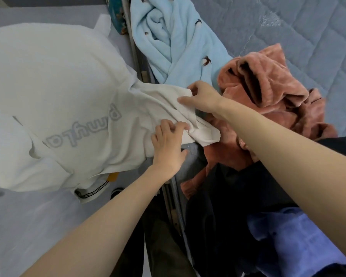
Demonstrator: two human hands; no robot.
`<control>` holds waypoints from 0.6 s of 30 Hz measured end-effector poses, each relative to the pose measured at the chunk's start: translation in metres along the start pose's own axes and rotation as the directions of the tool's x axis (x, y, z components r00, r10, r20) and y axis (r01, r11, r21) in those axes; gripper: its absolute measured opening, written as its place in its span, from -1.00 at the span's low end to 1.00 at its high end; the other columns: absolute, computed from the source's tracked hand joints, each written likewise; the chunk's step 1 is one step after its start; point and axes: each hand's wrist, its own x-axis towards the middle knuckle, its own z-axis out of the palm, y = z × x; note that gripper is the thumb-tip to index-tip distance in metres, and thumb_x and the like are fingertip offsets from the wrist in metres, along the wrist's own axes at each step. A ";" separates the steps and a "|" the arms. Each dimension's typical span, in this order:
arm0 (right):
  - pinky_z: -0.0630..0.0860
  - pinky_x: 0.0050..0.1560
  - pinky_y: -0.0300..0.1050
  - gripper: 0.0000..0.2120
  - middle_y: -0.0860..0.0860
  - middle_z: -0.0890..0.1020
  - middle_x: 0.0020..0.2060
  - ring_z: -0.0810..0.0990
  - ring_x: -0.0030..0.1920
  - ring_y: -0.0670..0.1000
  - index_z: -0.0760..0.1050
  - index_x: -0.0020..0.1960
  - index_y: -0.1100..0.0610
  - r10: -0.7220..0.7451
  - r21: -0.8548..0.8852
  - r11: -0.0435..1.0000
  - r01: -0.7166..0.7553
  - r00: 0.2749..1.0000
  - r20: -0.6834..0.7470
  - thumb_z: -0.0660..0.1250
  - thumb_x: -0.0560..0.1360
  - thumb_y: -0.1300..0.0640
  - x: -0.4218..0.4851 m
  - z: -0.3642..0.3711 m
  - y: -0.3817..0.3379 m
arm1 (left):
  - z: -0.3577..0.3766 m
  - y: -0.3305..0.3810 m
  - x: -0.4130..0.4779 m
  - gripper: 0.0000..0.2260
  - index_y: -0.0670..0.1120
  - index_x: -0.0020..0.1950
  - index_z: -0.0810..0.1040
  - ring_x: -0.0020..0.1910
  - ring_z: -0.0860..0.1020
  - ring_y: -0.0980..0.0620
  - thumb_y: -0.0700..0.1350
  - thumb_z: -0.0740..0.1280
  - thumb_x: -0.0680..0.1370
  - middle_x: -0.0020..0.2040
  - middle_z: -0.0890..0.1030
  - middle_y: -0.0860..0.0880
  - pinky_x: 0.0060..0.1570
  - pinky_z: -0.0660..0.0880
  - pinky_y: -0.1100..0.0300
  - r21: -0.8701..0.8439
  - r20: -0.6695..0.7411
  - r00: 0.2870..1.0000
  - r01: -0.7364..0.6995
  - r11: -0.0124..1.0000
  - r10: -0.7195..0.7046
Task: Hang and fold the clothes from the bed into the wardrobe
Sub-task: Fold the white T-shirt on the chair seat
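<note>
Down on the left, smooth pale grey floor [24, 226] fills the corner. Up top, a teal patterned fabric object with orange marks [117, 17] peeks out, just beside a slim grey metal rail [135, 54] running downward. Lower, a dark rounded thing with a white edge [116, 191], too hidden to identify.

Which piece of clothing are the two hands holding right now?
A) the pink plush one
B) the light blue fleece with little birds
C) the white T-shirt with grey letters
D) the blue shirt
C: the left hand and right hand both pinch folds of the white cotton T-shirt with grey lettering.
</note>
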 end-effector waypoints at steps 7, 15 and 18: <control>0.31 -0.27 -0.29 -0.90 -0.08 0.44 -0.29 0.37 -0.30 -0.14 0.35 -0.10 0.08 -0.137 0.319 0.924 0.212 0.961 -0.241 0.25 0.57 0.15 0.004 -0.014 0.002 | -0.001 -0.005 0.003 -0.73 0.03 0.11 0.50 0.05 0.32 0.00 -0.11 0.44 0.45 0.05 0.32 0.00 -0.04 0.07 0.24 0.088 -0.072 0.996 -0.040 0.995 0.046; 0.28 -0.32 -0.26 -0.87 -0.04 0.41 -0.37 0.32 -0.37 -0.10 0.37 -0.14 0.02 -0.120 0.406 0.874 0.266 0.929 -0.350 0.28 0.56 0.10 0.020 -0.033 -0.004 | -0.006 -0.008 0.014 -0.93 0.05 -0.02 0.55 0.10 0.33 0.03 -0.04 0.34 0.51 0.05 0.37 0.07 0.00 0.00 0.26 0.087 0.025 0.990 -0.140 0.986 0.138; 0.39 -0.24 -0.35 -0.85 -0.05 0.52 -0.25 0.46 -0.28 -0.13 0.50 -0.02 0.17 -0.043 0.399 0.906 0.142 0.968 -0.248 0.29 0.55 0.08 0.029 -0.033 0.002 | -0.009 0.003 0.017 -0.80 0.01 -0.04 0.42 0.05 0.32 0.04 0.04 0.33 0.42 0.01 0.33 0.08 0.00 0.15 0.19 -0.017 -0.030 0.992 -0.125 0.992 0.124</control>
